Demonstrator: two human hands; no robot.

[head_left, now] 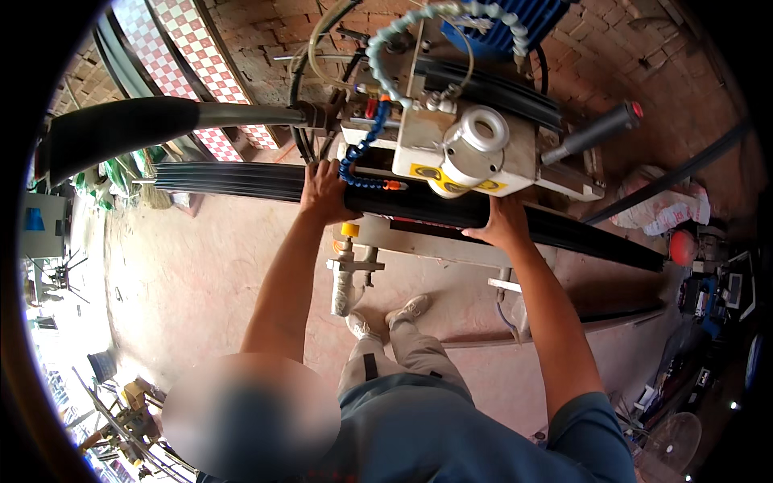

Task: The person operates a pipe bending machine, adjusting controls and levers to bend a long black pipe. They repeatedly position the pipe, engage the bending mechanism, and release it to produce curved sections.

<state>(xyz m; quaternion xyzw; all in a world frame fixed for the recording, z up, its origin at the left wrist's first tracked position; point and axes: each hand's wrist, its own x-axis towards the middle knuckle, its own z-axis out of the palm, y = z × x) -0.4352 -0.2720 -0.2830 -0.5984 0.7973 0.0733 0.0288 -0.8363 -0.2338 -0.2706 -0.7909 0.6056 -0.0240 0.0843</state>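
Observation:
A long black profile (241,182) with lengthwise ridges lies across the machine bed, passing beneath the head of an off-white workshop machine (415,143). My left hand (324,193) grips the profile left of the head, fingers over its far side. On the right of the head, my right hand (506,224) holds the same profile, its thumb along the near edge and its fingers partly hidden beyond. A blue jointed hose (370,133) with an orange tip curves down beside my left hand. The cutting area under the head is hidden from view.
A black-gripped lever (596,133) sticks out at the machine's right; a large black-covered arm (121,133) reaches out at left. Below the bed hangs a clamp cylinder (342,282) with a yellow cap. Further right lie a white sack (664,205) and a fan (675,441).

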